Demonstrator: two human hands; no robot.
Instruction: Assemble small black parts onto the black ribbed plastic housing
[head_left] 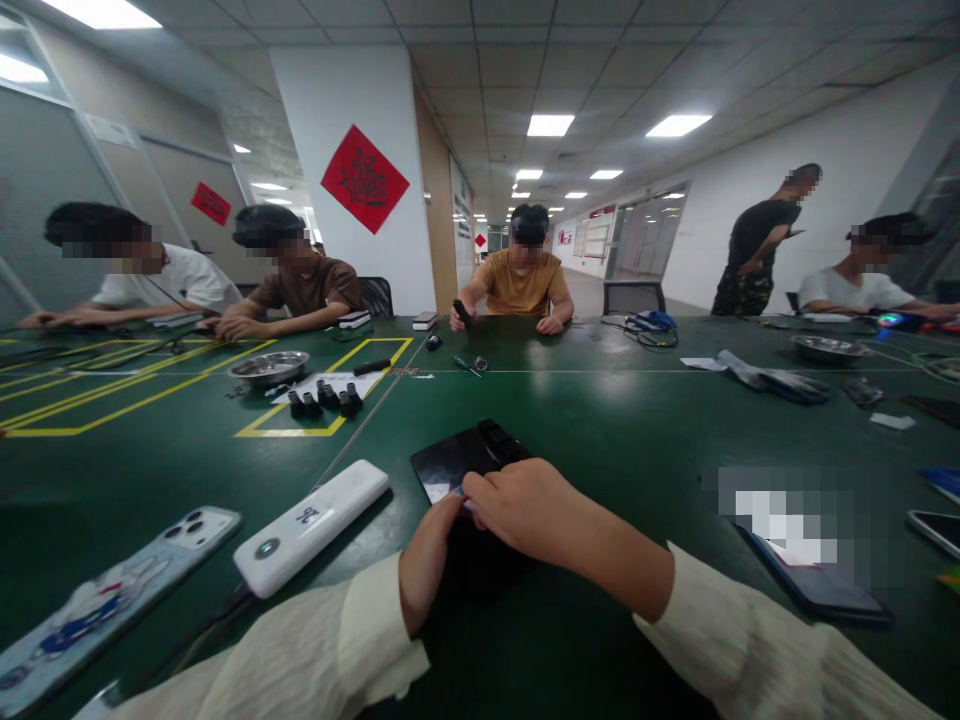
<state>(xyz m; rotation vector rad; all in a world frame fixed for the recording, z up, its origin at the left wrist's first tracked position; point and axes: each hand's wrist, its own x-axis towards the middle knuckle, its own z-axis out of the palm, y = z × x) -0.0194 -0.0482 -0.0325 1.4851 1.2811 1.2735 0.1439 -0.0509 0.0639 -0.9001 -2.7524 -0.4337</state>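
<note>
Crowding that black panel (452,455), left hand (430,552) and right hand (523,505): can't tell fingers' gap or grip; probably slick, grab edges.

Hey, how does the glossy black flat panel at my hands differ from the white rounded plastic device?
The glossy black flat panel looks thin and angular; the white rounded plastic device is thick and long. The panel is partly hidden by your right hand; the device lies apart, left of your left hand. A dark cable meets the device's near end; none shows on the panel. Both have smooth-looking faces.
</note>
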